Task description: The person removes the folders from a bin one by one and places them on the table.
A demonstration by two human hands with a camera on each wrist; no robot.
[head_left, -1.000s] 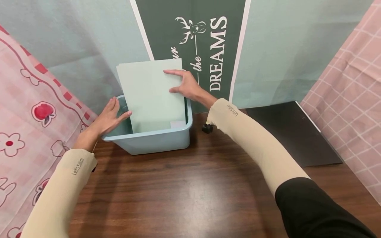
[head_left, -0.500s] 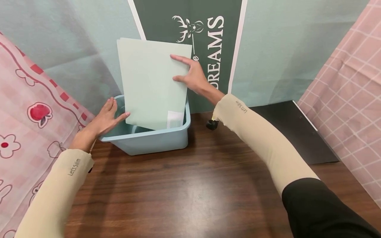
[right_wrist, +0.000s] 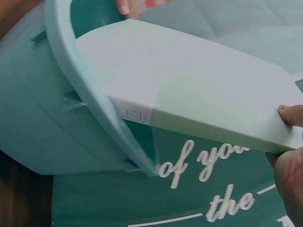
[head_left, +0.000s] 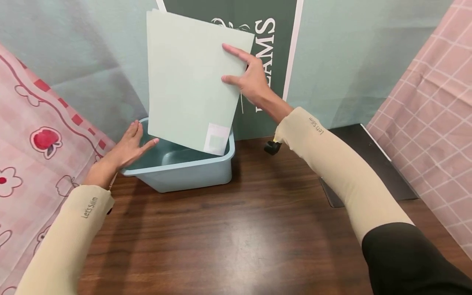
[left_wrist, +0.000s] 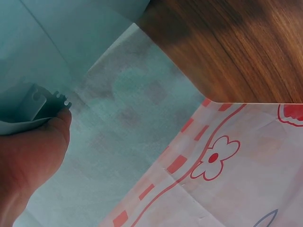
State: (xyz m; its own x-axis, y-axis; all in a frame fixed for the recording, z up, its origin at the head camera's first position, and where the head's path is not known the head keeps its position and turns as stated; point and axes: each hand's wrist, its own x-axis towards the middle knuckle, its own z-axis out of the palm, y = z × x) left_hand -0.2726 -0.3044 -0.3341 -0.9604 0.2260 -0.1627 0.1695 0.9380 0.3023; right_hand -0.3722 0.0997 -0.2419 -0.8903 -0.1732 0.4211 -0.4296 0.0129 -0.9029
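Observation:
My right hand [head_left: 254, 80] holds a pale green file folder [head_left: 191, 82] by its right side, thumb and index finger lying on the front face. The folder tilts to the right; a white label sits at its lower right corner. Its bottom edge hangs over the opening of a light blue plastic bin [head_left: 184, 176]. In the right wrist view, the folder [right_wrist: 199, 75] slants out past the bin's rim [right_wrist: 85, 94]. My left hand [head_left: 125, 149] rests at the bin's left rim, fingers fairly straight and thumb pointing over the inside.
A black flat sheet or folder [head_left: 380, 164] lies on the brown wooden table [head_left: 228, 233] at right, partly behind my right sleeve. A teal and dark green printed cloth [head_left: 339, 61] hangs behind; pink cloths stand at left [head_left: 33, 106] and right [head_left: 431, 102].
My right hand has lifted the folder up out of the bin, with a shift to the right and more tilt. My left hand has stayed at the bin's rim.

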